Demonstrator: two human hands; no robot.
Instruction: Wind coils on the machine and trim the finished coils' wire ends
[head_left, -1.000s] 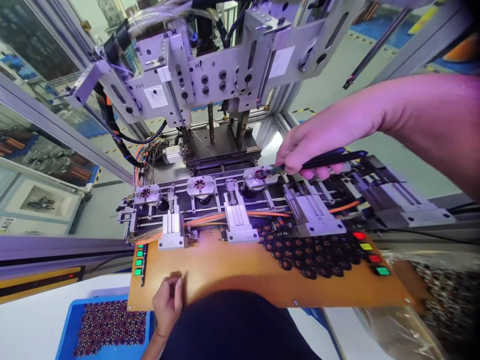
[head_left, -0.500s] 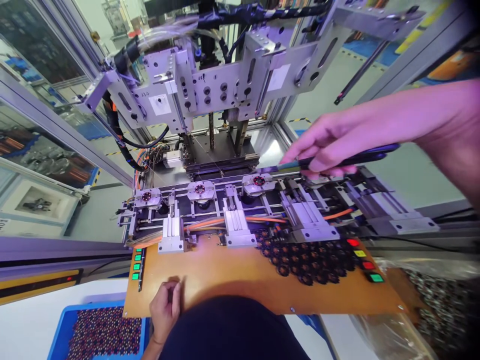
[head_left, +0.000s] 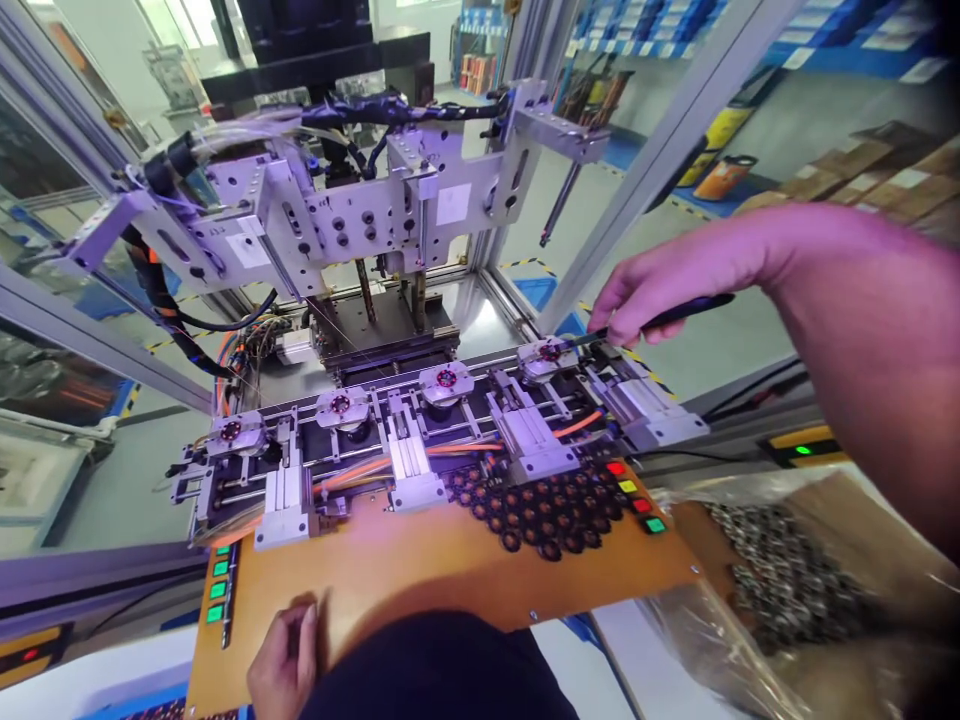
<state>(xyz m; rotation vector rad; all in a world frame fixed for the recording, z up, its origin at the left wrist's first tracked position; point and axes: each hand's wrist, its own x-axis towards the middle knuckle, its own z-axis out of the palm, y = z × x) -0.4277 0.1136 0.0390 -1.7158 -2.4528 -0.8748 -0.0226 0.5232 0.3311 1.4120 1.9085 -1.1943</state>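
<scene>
My right hand (head_left: 652, 295) is closed around a slim black-handled tool (head_left: 701, 310). The tool's exact kind I cannot make out. Its thin end points left to the rightmost metal holder (head_left: 541, 372), at a dark ring-shaped part with red on it (head_left: 551, 352); whether it touches is unclear. Similar ring parts sit on the other holders, such as the middle holder (head_left: 444, 402). My left hand (head_left: 285, 655) rests curled on the orange-brown board (head_left: 420, 590), fingers drawn in, with nothing visible in them.
Dark round parts (head_left: 529, 515) are massed on the board beside coloured buttons (head_left: 634, 495). A machine head with rods (head_left: 382, 225) hangs over the holders. At right, a plastic-lined box holds small metal parts (head_left: 795, 580). A pen (head_left: 227, 605) lies at the board's left.
The view has swung to the right. My right hand has brought the tool from above the holder row to the rightmost holder. My left hand still rests curled on the board.
</scene>
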